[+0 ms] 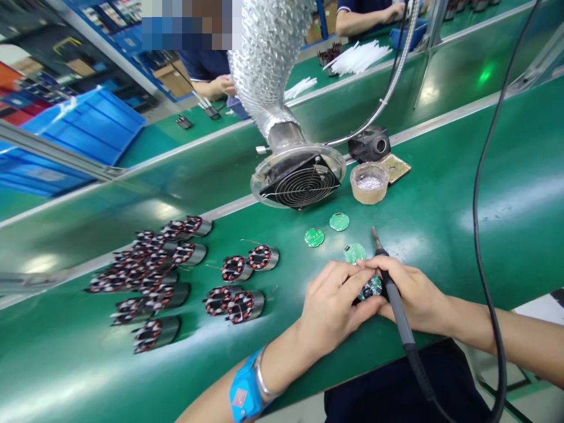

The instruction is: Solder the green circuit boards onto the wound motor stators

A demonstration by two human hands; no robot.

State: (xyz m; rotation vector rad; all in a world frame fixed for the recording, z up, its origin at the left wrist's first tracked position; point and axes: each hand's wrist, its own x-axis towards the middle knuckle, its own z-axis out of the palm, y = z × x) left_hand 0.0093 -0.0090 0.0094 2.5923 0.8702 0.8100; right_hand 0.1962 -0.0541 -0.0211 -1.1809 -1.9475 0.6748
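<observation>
My left hand [335, 302] and my right hand [412, 291] meet over a small round green circuit board on a motor part [371, 288] at the bench's near edge, both pinching it. My right hand also carries a black soldering iron [394, 294]; its tip points up and away, and its cable runs back toward me. Another round green board [353, 253] lies just beyond my fingers. Two more green boards [314, 237] [339, 221] lie farther out. A blue wrist strap [244, 390] sits on my left wrist.
Several wound motor stators [154, 276] lie in rows at left; others [240, 288] sit nearer. A fume extractor fan [299, 176] on a foil duct hangs ahead, beside a solder tub [369, 182] and a sponge tray [396, 167]. Other people work across the green bench [506, 194].
</observation>
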